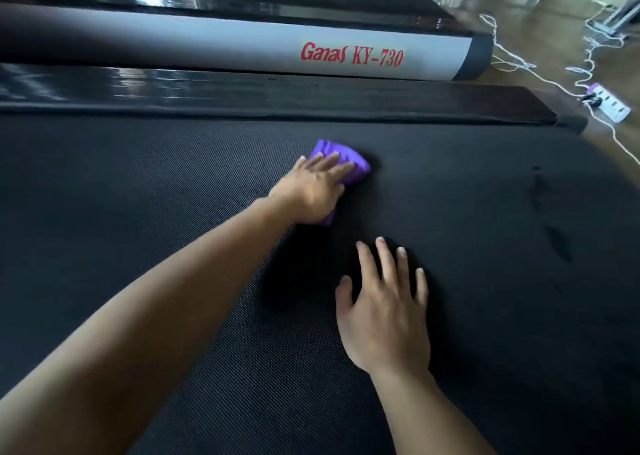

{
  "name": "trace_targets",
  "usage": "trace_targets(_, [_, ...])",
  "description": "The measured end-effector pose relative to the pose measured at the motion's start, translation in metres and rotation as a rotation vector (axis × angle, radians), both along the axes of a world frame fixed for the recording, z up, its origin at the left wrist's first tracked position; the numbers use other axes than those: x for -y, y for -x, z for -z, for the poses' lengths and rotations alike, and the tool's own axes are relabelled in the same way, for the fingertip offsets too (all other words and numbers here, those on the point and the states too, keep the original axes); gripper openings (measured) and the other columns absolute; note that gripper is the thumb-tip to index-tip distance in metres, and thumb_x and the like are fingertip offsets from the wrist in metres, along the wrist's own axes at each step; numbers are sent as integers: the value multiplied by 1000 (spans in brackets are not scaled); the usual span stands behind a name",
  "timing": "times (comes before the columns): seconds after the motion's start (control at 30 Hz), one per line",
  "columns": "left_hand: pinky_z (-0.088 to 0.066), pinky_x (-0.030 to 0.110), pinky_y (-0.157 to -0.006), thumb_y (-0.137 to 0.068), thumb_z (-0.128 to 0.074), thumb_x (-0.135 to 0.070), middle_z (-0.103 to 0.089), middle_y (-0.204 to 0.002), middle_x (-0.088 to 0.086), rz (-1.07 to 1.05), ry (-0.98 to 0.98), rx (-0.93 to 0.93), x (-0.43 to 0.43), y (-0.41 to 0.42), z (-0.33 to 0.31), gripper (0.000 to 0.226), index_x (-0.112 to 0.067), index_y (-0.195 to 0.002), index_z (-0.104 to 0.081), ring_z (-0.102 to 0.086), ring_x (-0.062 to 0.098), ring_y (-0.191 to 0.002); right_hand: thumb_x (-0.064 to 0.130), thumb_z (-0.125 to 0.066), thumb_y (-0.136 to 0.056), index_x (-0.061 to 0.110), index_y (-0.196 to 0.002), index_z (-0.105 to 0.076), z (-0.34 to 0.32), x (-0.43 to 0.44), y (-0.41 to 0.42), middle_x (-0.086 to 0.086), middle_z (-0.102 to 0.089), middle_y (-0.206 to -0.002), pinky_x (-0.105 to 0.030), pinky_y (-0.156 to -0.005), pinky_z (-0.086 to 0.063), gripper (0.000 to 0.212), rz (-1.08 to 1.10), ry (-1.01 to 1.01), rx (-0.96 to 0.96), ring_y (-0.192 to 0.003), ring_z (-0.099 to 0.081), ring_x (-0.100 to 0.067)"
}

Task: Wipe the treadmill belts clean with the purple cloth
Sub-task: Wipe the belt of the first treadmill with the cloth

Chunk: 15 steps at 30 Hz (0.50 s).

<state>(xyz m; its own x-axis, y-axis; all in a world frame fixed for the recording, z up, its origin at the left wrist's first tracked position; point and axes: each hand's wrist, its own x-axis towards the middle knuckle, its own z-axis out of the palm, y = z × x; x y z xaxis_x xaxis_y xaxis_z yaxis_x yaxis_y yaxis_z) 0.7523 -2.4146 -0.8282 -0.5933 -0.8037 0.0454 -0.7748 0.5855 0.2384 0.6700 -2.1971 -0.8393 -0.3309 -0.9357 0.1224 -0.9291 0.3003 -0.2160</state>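
A wide black textured treadmill belt fills most of the view. A bunched purple cloth lies on it near the belt's far side. My left hand presses flat on the cloth with straight fingers, covering much of it. My right hand rests palm-down on the bare belt nearer to me, fingers spread, holding nothing. A few dark smudges mark the belt to the right.
Beyond the belt runs a glossy black side rail, then a grey frame tube lettered in red. White cables and a power strip lie on the wooden floor at the right. Other gym equipment stands at the top right.
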Motion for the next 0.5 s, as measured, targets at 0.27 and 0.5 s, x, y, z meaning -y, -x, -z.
trace_targets(0.27, [-14, 46, -115, -90, -17, -55, -30, -156, 5, 28, 13, -24, -76, -146, 3, 65, -31, -149, -31, -26, 25, -145, 49, -30, -91, 29, -147, -43, 3, 1, 0, 1, -33, -159, -52, -120, -18, 61, 18, 35, -16, -147, -27, -26])
trace_targets(0.5, [-8, 47, -118, -101, -38, -32, -16, -161, 9, -423, 10, -31, 0, -155, 6, 53, -26, -152, -25, -13, 30, -147, 49, -25, -91, 29, -149, -39, 3, 1, -1, 1, -29, -161, -51, -121, -14, 63, 10, 17, -6, -149, -22, -26])
